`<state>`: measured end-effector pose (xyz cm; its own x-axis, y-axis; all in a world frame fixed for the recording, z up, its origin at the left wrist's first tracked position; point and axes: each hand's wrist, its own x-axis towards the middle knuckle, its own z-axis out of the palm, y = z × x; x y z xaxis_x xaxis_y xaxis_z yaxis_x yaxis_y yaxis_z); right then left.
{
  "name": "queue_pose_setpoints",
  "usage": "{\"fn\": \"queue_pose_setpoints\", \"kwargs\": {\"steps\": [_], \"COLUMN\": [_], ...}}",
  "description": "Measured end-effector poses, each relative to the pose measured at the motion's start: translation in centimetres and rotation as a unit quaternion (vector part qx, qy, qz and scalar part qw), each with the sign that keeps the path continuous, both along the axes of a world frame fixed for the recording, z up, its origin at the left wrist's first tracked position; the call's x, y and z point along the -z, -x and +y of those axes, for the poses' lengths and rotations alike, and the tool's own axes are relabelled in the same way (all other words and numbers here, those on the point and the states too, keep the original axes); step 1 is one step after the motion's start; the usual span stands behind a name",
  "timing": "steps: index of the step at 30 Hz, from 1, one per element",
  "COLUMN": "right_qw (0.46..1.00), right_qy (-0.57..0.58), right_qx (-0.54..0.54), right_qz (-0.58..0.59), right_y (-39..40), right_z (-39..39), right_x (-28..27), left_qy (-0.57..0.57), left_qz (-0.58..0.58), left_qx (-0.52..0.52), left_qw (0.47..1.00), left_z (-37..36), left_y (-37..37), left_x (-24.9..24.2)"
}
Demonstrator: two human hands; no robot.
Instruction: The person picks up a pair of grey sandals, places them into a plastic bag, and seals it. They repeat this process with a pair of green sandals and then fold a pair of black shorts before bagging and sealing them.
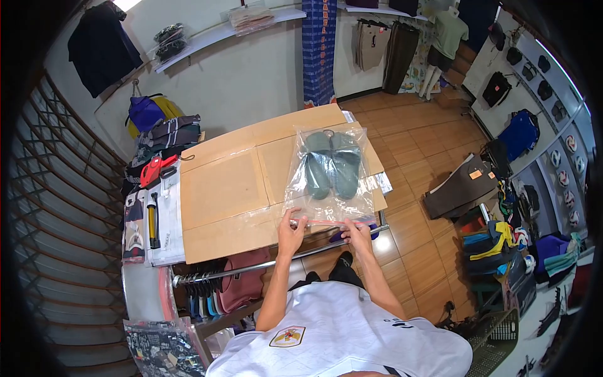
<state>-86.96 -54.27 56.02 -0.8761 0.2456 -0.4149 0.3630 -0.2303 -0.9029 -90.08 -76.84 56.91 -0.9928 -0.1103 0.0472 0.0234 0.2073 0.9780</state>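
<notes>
"Where is it, and what have you got hold of?"

"The clear bag (326, 208) lies flat on the far-right part of the cardboard (226, 182), green sandals (345, 169) inside. My left hand (292, 231) and right hand (357, 236) each pinch its near edge, fingers closed at the red strip (326, 222)."

"How will it handle?"

"Light, I'd judge. The film looks thin, creased and slick, so it could slide through a loose pinch. The sandals seem thick and springy, nothing fragile, but their weight sits beyond my fingers and would sag if I lifted by this edge alone."

"So where's the best hold?"

"For work on the edge, right here, on the strip's firmer line. For carrying, I'd slip a palm under the soles."

"And which way does it point?"

"The bag's long axis runs near to far, the strip crossing left to right at my end. The sandals lie side by side along that same axis, toes apparently far, heels towards me."
</notes>
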Motion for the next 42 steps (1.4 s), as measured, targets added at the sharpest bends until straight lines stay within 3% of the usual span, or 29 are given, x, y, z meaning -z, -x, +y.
{"fn": "queue_pose_setpoints", "kwargs": {"steps": [4, 13, 20, 28, 32, 42], "right_qw": [1.000, 1.000, 0.998, 0.999, 0.999, 0.998], "right_qy": [-0.009, 0.014, -0.006, 0.025, -0.003, 0.049], "right_qx": [-0.020, -0.011, -0.043, -0.033, -0.046, 0.034], "right_qz": [0.019, 0.008, 0.049, 0.007, 0.026, -0.003], "right_y": [0.1, 0.3, 0.7, 0.8, 0.9, 0.3], "right_z": [-0.2, -0.4, -0.8, -1.3, -1.5, 1.1], "right_x": [0.7, 0.0, 0.8, -1.1, 0.1, 0.8], "left_qy": [0.029, -0.048, -0.037, -0.077, -0.044, -0.115], "left_qz": [-0.021, -0.002, 0.013, 0.021, 0.010, -0.024], "left_qx": [0.032, -0.022, 0.002, -0.016, 0.013, -0.032], "left_qw": [0.999, 0.999, 0.999, 0.997, 0.999, 0.993], "left_z": [0.1, 1.6, 2.2, 3.1, 3.1, 0.7], "left_y": [-0.2, -0.4, -0.1, -0.4, -0.2, 0.0], "left_x": [-0.5, -0.1, 1.1, 0.3, 1.2, 1.4]}}
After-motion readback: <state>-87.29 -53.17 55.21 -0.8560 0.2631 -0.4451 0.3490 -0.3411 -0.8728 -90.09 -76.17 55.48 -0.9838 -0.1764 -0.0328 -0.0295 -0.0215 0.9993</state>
